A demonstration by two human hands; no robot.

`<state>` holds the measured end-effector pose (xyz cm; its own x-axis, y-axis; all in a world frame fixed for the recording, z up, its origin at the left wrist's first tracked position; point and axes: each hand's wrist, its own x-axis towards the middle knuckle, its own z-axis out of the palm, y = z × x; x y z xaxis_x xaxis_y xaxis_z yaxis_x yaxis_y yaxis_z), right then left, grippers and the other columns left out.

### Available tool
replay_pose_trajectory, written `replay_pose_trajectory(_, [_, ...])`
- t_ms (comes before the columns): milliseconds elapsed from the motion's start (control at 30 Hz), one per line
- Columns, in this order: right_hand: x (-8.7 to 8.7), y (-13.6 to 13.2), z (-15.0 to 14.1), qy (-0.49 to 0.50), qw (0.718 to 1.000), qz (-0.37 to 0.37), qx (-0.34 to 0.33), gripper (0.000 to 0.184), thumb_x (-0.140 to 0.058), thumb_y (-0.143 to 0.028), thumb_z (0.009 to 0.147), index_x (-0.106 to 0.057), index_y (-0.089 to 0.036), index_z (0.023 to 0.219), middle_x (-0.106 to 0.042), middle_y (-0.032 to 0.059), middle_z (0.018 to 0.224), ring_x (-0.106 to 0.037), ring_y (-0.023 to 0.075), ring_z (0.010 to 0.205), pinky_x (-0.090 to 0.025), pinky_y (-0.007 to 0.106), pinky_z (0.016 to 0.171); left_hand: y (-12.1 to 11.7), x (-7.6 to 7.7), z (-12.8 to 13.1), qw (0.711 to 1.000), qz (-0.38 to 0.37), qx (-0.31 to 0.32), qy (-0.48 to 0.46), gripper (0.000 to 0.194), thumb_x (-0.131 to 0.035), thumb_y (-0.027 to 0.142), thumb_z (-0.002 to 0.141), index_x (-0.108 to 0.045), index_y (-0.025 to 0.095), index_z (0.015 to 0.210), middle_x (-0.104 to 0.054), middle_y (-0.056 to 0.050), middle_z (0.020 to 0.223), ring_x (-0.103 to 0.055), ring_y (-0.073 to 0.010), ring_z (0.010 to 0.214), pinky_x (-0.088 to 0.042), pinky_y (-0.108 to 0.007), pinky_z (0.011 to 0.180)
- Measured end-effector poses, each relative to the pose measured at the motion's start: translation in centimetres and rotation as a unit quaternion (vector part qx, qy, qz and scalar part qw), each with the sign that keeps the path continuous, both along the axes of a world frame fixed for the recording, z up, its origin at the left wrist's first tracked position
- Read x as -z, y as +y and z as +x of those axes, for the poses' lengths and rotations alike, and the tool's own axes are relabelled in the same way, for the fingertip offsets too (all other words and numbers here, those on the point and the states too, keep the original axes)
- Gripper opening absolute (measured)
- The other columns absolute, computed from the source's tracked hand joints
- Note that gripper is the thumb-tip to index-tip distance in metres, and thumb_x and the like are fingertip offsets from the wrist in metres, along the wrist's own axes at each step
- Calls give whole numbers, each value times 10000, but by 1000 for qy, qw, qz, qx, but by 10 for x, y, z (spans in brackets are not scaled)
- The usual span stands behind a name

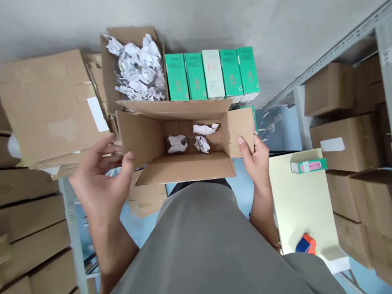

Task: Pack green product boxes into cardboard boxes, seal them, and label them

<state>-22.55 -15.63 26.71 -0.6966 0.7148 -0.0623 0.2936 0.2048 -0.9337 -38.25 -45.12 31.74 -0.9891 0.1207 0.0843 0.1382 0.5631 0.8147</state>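
Observation:
An open cardboard box [154, 137] sits in front of me with three crumpled paper balls [197, 140] on its bottom. My right hand [256, 161] grips the box's right flap, thumb on the flap's inner face. My left hand [102, 176] hovers at the box's left side, fingers spread and curled, thumb near the left wall, holding nothing. Behind the box stands a row of green cartons with one white carton [212, 73] among them. A second open box [109, 73] at the back left is filled with crumpled paper [137, 67].
Flattened cardboard sheets [48, 102] are stacked at left. Brown boxes fill metal shelves at left [7, 220] and right [352, 141]. A pale yellow tabletop [299, 201] at right carries a small green and pink carton [309, 166] and a blue and orange object [306, 244].

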Motion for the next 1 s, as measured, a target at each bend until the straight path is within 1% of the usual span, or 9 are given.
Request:
replay_pose_trajectory(67, [-7,-7,24,-10,999,4,43,458,-664,-670,1049,-781,-231,1101,-854,98,1072,-776,283,967,-637,410,881,-3,-2,8,999,27,19,3,468,-877,372,905,-834,392,1370,-846,-37,1152,-848,-296,985,-729,-556,1021])
replay_pose_trajectory(167, [-12,-22,65,-18,994,12,111,470,-690,-681,1042,-799,-230,1118,-852,94,1079,-771,289,997,-634,410,884,-5,2,18,997,45,68,5,449,-896,404,882,-855,316,1321,-859,-42,1113,-855,-288,977,-736,-529,995])
replay_pose_trajectory(267, [-11,-44,110,-19,984,15,178,474,-721,-689,1034,-809,-231,1116,-848,84,1093,-764,285,1024,-624,407,901,0,10,30,991,44,130,-2,397,-896,423,881,-864,264,1243,-857,-38,1032,-846,-245,882,-744,-434,875])
replay_pose_trajectory(400, [-4,-76,172,-47,962,5,267,495,-744,-709,1012,-803,-219,1053,-813,51,962,-728,250,906,-591,373,811,19,22,49,973,46,223,-36,381,-881,396,887,-861,214,1221,-867,-53,1039,-829,-192,791,-699,-311,732])
replay_pose_trajectory(467, [0,-90,202,-61,949,4,310,498,-739,-708,1008,-797,-214,1031,-798,44,927,-708,238,874,-570,361,781,32,27,60,961,51,267,-50,362,-876,386,896,-859,213,1214,-873,-50,1058,-842,-191,817,-689,-291,733])
replay_pose_trajectory(567, [3,-107,240,-64,930,4,363,483,-737,-691,1004,-790,-212,1037,-801,46,938,-702,237,881,-563,363,800,51,33,77,940,53,331,-64,307,-868,376,924,-855,251,1205,-878,-31,1088,-863,-210,905,-692,-288,757])
replay_pose_trajectory(700, [6,-118,274,-60,909,8,413,463,-712,-669,1007,-770,-210,1026,-781,44,919,-677,234,872,-540,360,812,79,38,97,911,56,400,-84,283,-869,405,932,-865,277,1185,-887,-28,1121,-868,-228,930,-709,-322,778])
replay_pose_trajectory(867, [14,-113,306,-61,877,22,477,450,-670,-657,1013,-704,-217,930,-692,16,829,-575,201,797,-474,329,752,127,49,124,884,45,454,-98,324,-870,442,908,-875,250,1168,-891,-52,1143,-872,-234,934,-720,-342,818])
replay_pose_trajectory(1000, [26,-98,341,-78,850,18,521,448,-642,-653,1020,-614,-238,856,-570,-20,742,-463,173,736,-399,309,687,184,70,157,862,38,486,-136,387,-869,471,875,-865,208,1158,-884,-83,1121,-864,-242,913,-730,-347,804])
